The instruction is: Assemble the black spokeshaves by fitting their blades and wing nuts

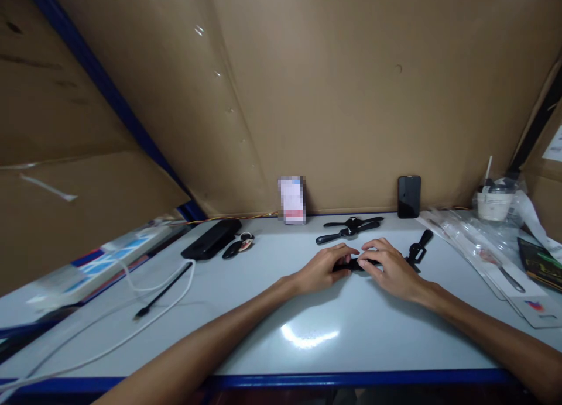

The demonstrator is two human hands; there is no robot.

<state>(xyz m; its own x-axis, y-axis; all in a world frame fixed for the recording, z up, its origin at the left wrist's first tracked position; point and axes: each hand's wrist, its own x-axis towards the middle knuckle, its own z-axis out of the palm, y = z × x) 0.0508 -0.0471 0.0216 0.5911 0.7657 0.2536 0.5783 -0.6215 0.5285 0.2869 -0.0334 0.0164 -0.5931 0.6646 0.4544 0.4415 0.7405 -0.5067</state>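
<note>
Here, a black tool [355, 264] lies between left grip [324, 268] and right grip [392, 270].

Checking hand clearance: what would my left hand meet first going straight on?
Beyond the black item it touches, the left hand would likely meet the right hand first; depth is unclear.

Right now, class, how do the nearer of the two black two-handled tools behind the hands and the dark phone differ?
Pose: the tool lies down on the table, while the phone stands on end.
Outline: the tool is long and narrow with a handle at each side; the phone is a plain rectangle with rounded corners.
Shared: both look black.
</note>
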